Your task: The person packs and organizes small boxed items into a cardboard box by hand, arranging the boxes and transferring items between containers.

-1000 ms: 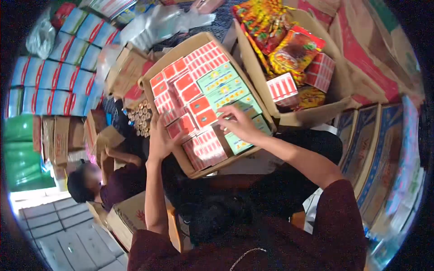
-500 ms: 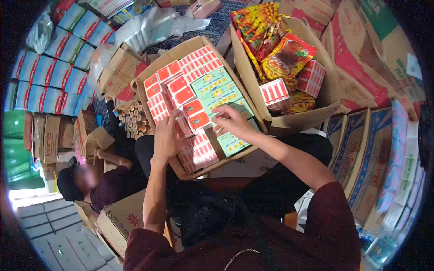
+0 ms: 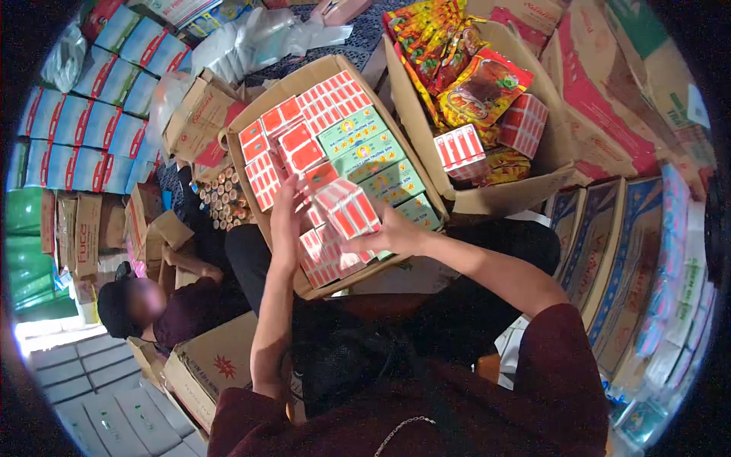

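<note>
One red-and-white pack (image 3: 352, 210) sits in the half-closed right hand (image 3: 394, 234) above a box (image 3: 297, 82); the left hand (image 3: 285, 225), loosely open, perhaps touches the pack.

Looked matt and papery on the open brown cardboard carton (image 3: 324, 70); glossy, like clear film, over the red-and-white block of small boxes (image 3: 350, 213); shiny and crinkled on the yellow-and-red plastic pouch (image 3: 487, 87); matt on the maroon cloth shirt (image 3: 472, 400); metallic on the silver-coloured chain (image 3: 404, 429).
</note>
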The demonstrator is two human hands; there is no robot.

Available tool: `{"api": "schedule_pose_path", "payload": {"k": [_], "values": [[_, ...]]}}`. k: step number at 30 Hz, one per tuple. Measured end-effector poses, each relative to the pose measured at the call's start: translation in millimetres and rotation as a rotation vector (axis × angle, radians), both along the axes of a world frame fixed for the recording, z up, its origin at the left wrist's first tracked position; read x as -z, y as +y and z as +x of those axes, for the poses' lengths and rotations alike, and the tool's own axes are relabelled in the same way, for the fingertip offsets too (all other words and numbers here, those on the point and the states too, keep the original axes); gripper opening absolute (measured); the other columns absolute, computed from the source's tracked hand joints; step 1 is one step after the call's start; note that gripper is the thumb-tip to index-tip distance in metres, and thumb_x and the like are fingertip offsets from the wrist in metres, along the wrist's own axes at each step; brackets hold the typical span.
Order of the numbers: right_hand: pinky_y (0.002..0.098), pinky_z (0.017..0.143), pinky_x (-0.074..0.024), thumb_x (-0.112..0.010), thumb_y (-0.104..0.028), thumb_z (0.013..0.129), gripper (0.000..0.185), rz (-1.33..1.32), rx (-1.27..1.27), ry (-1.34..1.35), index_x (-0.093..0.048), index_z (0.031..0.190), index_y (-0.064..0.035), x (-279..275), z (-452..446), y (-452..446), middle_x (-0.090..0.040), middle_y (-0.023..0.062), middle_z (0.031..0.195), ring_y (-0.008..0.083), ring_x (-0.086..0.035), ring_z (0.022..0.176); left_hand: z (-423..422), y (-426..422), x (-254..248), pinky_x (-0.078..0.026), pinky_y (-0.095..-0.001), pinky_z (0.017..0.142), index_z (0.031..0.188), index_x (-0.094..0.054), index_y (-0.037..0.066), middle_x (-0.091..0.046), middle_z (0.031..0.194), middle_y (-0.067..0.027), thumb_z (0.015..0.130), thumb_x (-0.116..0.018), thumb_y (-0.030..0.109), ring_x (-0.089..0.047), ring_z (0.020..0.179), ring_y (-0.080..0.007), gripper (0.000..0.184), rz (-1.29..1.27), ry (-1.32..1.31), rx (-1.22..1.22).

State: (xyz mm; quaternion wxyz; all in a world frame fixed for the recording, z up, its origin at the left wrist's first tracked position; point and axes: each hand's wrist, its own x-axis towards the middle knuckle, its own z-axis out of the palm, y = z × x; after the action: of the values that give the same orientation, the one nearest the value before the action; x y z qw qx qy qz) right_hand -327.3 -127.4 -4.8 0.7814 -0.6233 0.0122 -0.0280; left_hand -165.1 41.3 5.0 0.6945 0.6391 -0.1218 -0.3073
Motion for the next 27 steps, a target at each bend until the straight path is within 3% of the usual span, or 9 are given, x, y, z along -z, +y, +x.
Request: {"api": "schedule_pose_path", "payload": {"k": [2,4,7,9,14,17,21,24,27], "values": [[0.0394,0.107,-0.0496,-0.077,-0.037,0.091,0.078,0.159,-0.012,0.030,-0.039,0.150,-0.0029,-7,-4,-12,-0.059,0.0117,0.140,0.0266,-0.060,0.126,18,-7,56,-0.052,-0.0315,0.086,0.146,-0.044,0.002,-0.060,0.131,-0.0146,0.099,-0.068,0.033,-0.063,0.103,-0.0174,0.062,0.156,-0.132,-0.065],[0.0405,0.110,-0.0475,-0.078,-0.031,0.091,0.076,0.189,0.074,0.041,-0.039,0.151,-0.0055,-8,-6,-29,-0.055,0.0128,0.144,0.0268,-0.056,0.130,7,-10,89,-0.051,-0.0287,0.083,0.142,-0.047,0.002,-0.060,0.129,-0.0171,0.099,-0.069,0.028,-0.063,0.102,-0.0168,0.056,0.442,-0.137,0.065],[0.0426,0.115,-0.0432,-0.080,-0.018,0.090,0.077,0.293,0.204,0.068,-0.038,0.154,-0.0107,-18,-10,-54,-0.047,0.0150,0.153,0.0271,-0.050,0.139,-22,-26,72,-0.051,-0.0291,0.081,0.139,-0.048,0.001,-0.061,0.124,-0.0142,0.097,-0.070,0.024,-0.062,0.100,-0.0163,0.052,0.363,-0.106,0.035],[0.0457,0.114,-0.0444,-0.066,-0.036,0.100,0.073,0.825,0.323,-0.399,-0.030,0.153,-0.0008,-47,-7,-72,-0.047,0.0156,0.150,0.0286,-0.049,0.139,-31,-25,68,-0.051,-0.0294,0.080,0.137,-0.049,0.001,-0.061,0.122,-0.0128,0.097,-0.071,0.022,-0.062,0.099,-0.0161,0.051,0.339,-0.094,-0.001],[0.0521,0.118,-0.0388,-0.076,-0.022,0.092,0.087,1.022,0.434,-0.396,-0.022,0.159,-0.0060,-51,-19,-105,-0.038,0.0198,0.158,0.0359,-0.042,0.145,-23,-7,83,-0.055,-0.0308,0.078,0.136,-0.046,0.000,-0.064,0.120,-0.0129,0.095,-0.071,0.019,-0.068,0.096,-0.0179,0.051,0.300,-0.302,-0.238],[0.0522,0.119,-0.0374,-0.074,-0.029,0.094,0.090,0.264,0.510,-0.174,-0.017,0.159,-0.0039,-55,-14,-90,-0.033,0.0203,0.160,0.0355,-0.041,0.146,-12,-9,85,-0.056,-0.0333,0.080,0.137,-0.045,0.000,-0.063,0.121,-0.0132,0.096,-0.070,0.021,-0.067,0.101,-0.0192,0.052,0.261,-0.390,-0.276],[0.0489,0.114,-0.0442,-0.075,-0.031,0.093,0.085,-0.129,0.559,-0.064,-0.026,0.157,-0.0050,-39,-10,-44,-0.041,0.0192,0.156,0.0336,-0.046,0.141,-54,-15,-15,-0.050,-0.0364,0.097,0.144,-0.046,0.004,-0.054,0.141,-0.0140,0.094,-0.073,0.019,-0.060,0.120,-0.0209,0.059,-0.172,-0.165,-0.283],[0.0432,0.102,-0.0548,-0.078,-0.035,0.092,0.079,0.664,0.000,0.131,-0.037,0.153,-0.0050,-48,-11,-29,-0.049,0.0182,0.147,0.0294,-0.054,0.134,-45,-20,-35,-0.049,-0.0376,0.102,0.147,-0.044,0.004,-0.053,0.143,-0.0150,0.095,-0.071,0.027,-0.058,0.127,-0.0235,0.063,-0.400,-0.037,-0.165],[0.0450,0.101,-0.0555,-0.066,-0.055,0.095,0.075,0.829,0.088,0.080,-0.044,0.149,-0.0077,-26,-14,-47,-0.056,0.0161,0.143,0.0317,-0.060,0.128,0,-12,-16,-0.039,-0.0520,0.113,0.153,-0.038,0.005,-0.049,0.149,-0.0195,0.093,-0.071,0.040,-0.049,0.140,-0.0328,0.077,-0.069,-0.260,-0.031]]}}
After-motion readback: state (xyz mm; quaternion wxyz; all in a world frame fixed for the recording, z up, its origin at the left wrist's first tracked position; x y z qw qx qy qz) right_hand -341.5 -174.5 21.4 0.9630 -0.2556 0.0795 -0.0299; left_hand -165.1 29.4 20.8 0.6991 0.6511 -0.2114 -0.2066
